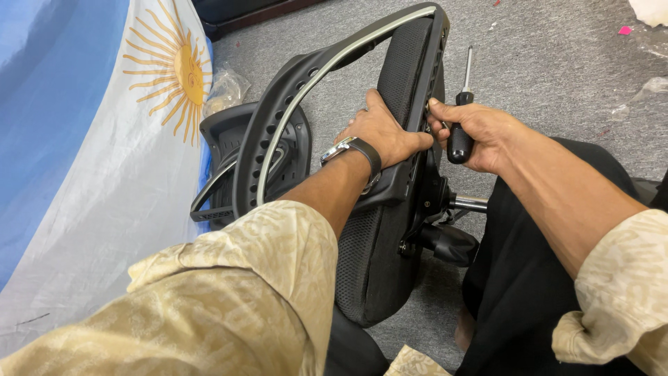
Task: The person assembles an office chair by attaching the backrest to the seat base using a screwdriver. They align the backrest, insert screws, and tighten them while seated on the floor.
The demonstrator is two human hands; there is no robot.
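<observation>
A black office chair (390, 230) lies tipped on its side on grey carpet, its mesh seat pad standing on edge and its curved back frame (278, 125) arching to the left. My left hand (381, 132), with a wristwatch on the wrist, grips the upper edge of the seat pad. My right hand (476, 134) holds a black-handled screwdriver (461, 118) with its metal shaft pointing up, while its fingertips touch the seat's edge. A chrome post (470, 203) sticks out under the seat.
A blue and white cloth with a yellow sun (104, 139) covers the left side. A crumpled clear plastic bag (226, 87) lies behind the chair. Plastic scraps (650, 87) and small pink bits lie on the carpet at the far right. My black-trousered leg (529, 278) is at right.
</observation>
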